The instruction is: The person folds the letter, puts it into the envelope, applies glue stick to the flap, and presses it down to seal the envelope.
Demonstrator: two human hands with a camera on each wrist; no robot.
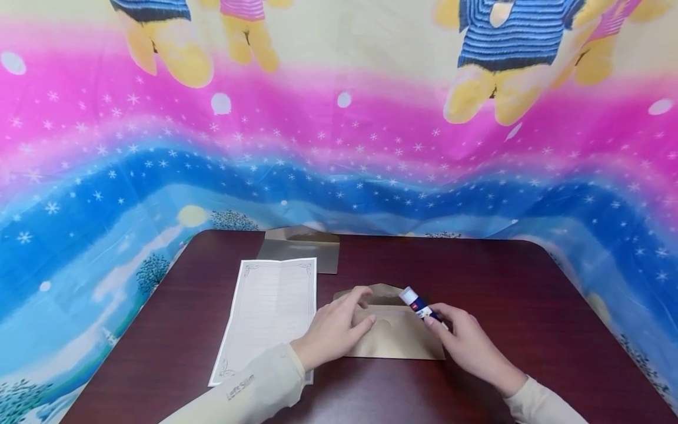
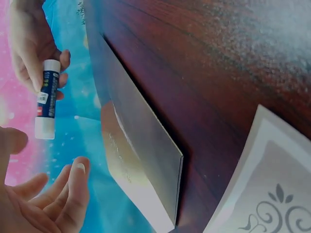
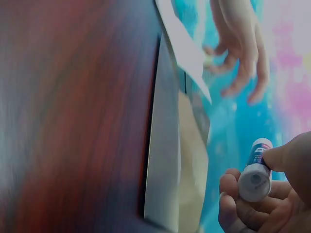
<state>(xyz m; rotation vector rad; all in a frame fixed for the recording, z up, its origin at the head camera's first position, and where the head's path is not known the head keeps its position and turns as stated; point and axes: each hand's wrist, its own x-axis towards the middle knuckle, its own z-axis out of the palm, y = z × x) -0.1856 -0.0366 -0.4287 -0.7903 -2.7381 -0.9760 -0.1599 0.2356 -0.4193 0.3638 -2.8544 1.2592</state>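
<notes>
My right hand [image 1: 471, 341] grips a glue stick [image 1: 415, 302] with a dark blue label and white ends, its far end tilted up to the left. The thumb presses on its side in the right wrist view. Below both hands a brown envelope [image 1: 402, 338] lies on the table with its flap [image 1: 385, 290] open, away from me. Above the envelope's left part, my left hand [image 1: 336, 327] has its fingers spread and loosely bent. In the left wrist view that hand [image 2: 53, 204] holds nothing and stands apart from the glue stick [image 2: 47, 99].
A creased white sheet [image 1: 270, 318] with a decorative border lies left of the envelope, partly under my left forearm. Behind it, a second brown envelope [image 1: 302, 250] lies at the back edge of the dark red table [image 1: 477, 265]. A printed curtain [image 1: 339, 147] hangs behind.
</notes>
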